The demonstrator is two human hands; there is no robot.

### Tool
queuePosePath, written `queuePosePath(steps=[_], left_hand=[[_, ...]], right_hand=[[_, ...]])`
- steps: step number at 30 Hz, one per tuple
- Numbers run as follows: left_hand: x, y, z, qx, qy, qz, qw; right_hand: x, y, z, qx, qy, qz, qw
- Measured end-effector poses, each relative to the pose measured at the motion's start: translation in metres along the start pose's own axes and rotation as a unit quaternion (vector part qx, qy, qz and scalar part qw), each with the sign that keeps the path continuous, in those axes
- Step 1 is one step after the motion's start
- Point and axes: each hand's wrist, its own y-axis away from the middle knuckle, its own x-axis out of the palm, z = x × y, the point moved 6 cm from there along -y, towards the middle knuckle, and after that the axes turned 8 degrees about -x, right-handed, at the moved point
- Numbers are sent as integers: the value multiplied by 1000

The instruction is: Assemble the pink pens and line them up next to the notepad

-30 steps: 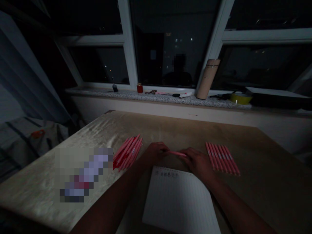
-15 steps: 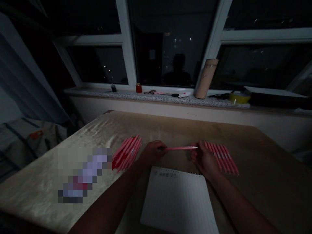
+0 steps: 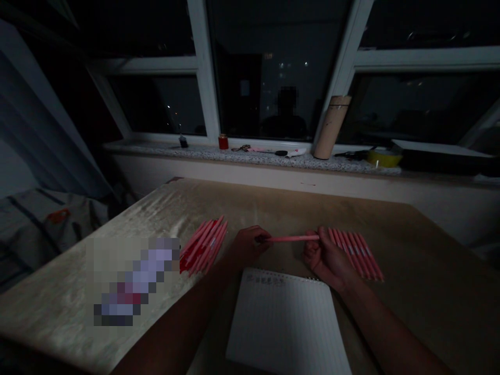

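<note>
A slim pink pen is stretched level between my two hands, above the far edge of a lined notepad. My left hand pinches its left end. At the other end, my right hand is closed with thumb and fingers on the pen. Just right of that hand, several pink pens lie side by side in a slanted row. To the left of my left hand is a looser pile of pink pens, with red showing among and beneath them. The notepad has some writing at its top.
The table reaches to the wall under a window. A blurred-out object lies on its left side. Along the sill stand a small red jar, a tall tan bottle and a yellow tape roll.
The fingers of my right hand have shifted slightly around the pen's right end. The pen stays between both hands, and the row and pile look the same.
</note>
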Motion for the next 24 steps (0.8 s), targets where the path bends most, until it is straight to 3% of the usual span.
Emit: queuePosePath(steps=[24], left_hand=[[2,0,1,-1,-10,10,1000]], right_hand=[[-6,-5,-2,-17,6,2,1000]])
